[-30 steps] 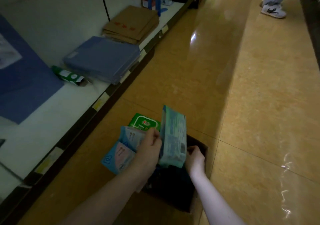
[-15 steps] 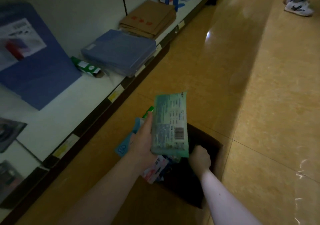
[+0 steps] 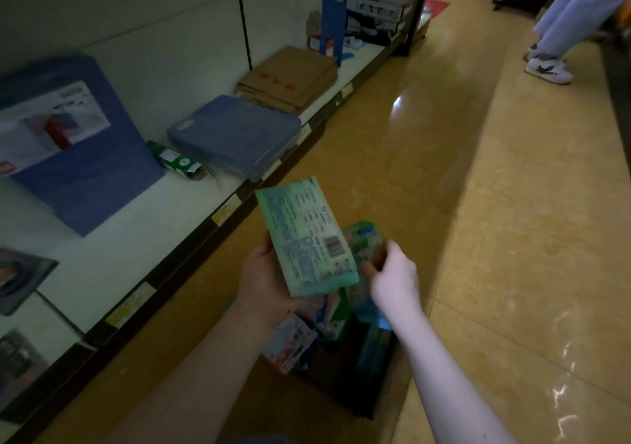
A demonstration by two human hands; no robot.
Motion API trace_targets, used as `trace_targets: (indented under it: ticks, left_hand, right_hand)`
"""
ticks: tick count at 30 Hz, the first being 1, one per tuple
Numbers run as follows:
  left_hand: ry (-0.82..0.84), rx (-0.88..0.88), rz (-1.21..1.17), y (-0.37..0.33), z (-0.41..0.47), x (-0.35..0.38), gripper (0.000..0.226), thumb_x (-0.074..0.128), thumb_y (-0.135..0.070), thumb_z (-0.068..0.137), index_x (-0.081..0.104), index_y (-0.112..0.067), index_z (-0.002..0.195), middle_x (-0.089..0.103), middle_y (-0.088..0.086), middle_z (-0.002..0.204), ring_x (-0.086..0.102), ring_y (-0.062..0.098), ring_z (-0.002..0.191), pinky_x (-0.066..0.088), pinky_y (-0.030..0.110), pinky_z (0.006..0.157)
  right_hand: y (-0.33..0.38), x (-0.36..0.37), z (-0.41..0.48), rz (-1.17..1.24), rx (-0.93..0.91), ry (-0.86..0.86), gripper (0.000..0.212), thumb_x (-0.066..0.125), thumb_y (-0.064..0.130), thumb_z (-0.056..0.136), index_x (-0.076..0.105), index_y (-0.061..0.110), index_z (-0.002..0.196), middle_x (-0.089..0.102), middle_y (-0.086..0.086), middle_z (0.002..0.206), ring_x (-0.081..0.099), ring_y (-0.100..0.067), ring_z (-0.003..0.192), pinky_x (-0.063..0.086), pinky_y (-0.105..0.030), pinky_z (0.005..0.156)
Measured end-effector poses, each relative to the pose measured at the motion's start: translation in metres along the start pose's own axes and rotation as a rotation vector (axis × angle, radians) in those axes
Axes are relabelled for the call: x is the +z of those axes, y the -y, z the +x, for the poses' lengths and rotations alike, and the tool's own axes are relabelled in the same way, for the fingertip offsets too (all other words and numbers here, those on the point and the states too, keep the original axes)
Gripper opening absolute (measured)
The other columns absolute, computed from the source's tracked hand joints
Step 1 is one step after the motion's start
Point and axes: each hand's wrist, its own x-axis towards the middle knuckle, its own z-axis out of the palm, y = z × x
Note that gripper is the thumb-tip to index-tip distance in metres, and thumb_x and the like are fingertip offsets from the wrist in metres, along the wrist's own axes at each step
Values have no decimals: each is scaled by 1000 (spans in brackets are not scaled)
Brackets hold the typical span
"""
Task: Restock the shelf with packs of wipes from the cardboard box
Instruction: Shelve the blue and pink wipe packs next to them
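– Blue at the far left end of the shelf; what is it?
– A big blue folder leaning on the back wall, with a printed label on its face; just right of its lower corner a small green carton lies on its side; next comes a stack of flat blue packs reaching the front edge; then brown envelopes piled flat, farther along the same board.
– And the hands?
– Both are off the shelf, over the floor just in front of its front edge; the left hand grips a green pack of wipes from below, thumb at its left edge, barcode side up; more packs are bunched under that hand; how they are held I cannot tell.
– The right one?
– The right hand has its fingers curled round a second pack, green and blue, blurred; it sits just beside the right edge of the first and partly behind it.
– Where is the box?
– The cardboard box stands open on the tan floor below both wrists, its inside dark; teal packs show along its right wall.
– Anything farther right?
– At the top right corner, someone's pale trouser legs and a white shoe, well apart from the box.
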Motion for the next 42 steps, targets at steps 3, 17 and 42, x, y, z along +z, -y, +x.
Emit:
trace_targets:
  ticks: [3, 17, 42]
  left_hand:
    - [6, 110, 52, -9, -19, 20, 49, 47, -50, 76, 73, -12, 94, 73, 18, 91, 71, 34, 74, 55, 52, 61]
    - [-148, 591, 373, -108, -182, 75, 21, 59, -21, 71, 75, -11, 82, 73, 8, 83, 71, 23, 71, 59, 35, 62]
    - [-395, 1346, 84, -290, -545, 53, 25, 55, -20, 89, 60, -10, 111, 69, 10, 104, 63, 26, 105, 52, 42, 86]
  right_hand:
    - [33, -10, -2, 38, -67, -5, 39, 62, 20, 88, 42, 4, 117, 54, -9, 97, 55, -30, 89, 38, -30, 68]
    - [211, -10, -82, 677, -488, 231, 35, 64, 9, 84, 36, 17, 104, 58, 2, 91, 62, -12, 78, 53, -27, 64]
    - [506, 99, -327, 993, -546, 996, 15, 51, 7, 87, 54, 7, 73, 64, -9, 64, 64, -22, 56, 55, -39, 65]
